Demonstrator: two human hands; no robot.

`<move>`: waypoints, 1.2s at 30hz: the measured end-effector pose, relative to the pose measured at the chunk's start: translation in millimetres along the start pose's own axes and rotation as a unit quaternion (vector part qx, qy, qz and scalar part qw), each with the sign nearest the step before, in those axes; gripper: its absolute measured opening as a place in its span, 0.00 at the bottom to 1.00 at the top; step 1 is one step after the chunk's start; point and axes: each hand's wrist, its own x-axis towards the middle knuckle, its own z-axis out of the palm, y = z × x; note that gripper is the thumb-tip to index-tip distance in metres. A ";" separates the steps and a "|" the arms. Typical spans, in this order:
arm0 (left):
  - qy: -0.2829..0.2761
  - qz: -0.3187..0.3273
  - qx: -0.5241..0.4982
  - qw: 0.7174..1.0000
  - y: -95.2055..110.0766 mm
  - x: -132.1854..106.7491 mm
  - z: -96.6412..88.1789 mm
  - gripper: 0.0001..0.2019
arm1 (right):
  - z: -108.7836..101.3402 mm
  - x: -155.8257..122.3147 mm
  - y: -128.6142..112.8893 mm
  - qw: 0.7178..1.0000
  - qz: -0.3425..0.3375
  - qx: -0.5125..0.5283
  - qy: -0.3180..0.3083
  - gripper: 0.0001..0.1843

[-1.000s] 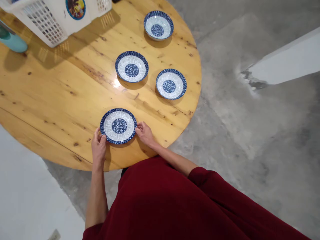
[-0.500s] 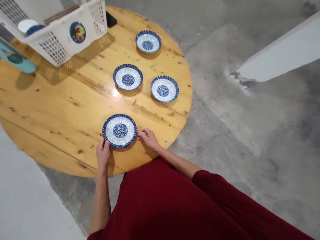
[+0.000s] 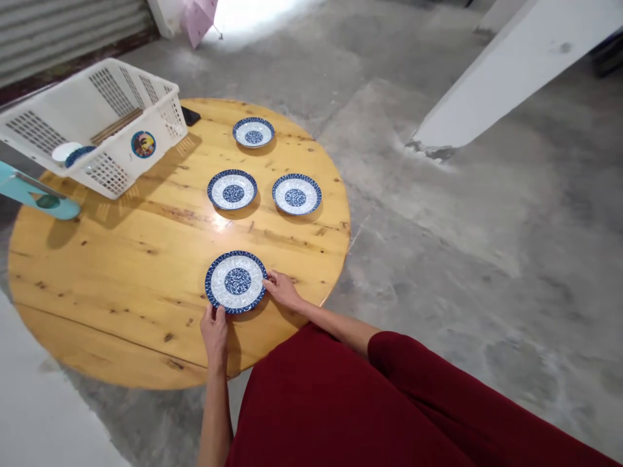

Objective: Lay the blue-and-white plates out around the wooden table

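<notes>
A blue-and-white plate is between my hands near the front edge of the round wooden table. My left hand pinches its lower left rim, thumb and fingers closed on it. At the plate's right rim, my right hand grips the edge with thumb and fingertips. Three more patterned dishes stand farther back: a left dish, a right dish and a far dish.
A white plastic basket at the back left holds wooden sticks and some dishes. Beside it are a black phone and a turquoise object. A white pillar rises from the floor at right; a pink umbrella lies far off.
My right hand has closed in from just beside the plate onto its right rim. My left hand keeps its hold. The camera view has tilted up, showing more of the room.
</notes>
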 end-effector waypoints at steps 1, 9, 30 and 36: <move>0.000 0.000 -0.003 1.000 -0.1 -0.4 0.2 0.15 | 0.4 -0.7 0.1 1.000 0.001 0.001 0.006 0.09; -0.012 -0.025 -0.051 0.998 1.9 -3.4 -0.2 0.14 | -1.0 -6.7 -2.8 0.999 -0.017 -0.003 0.030 0.13; 0.066 -0.090 -0.157 0.981 -14.9 -19.4 -3.5 0.24 | -46.7 -9.6 -3.7 0.932 0.234 0.274 -0.042 0.05; 0.086 -0.096 -0.131 0.983 -5.8 -17.2 -0.2 0.25 | -51.1 -6.3 -5.5 0.926 0.248 0.274 -0.075 0.04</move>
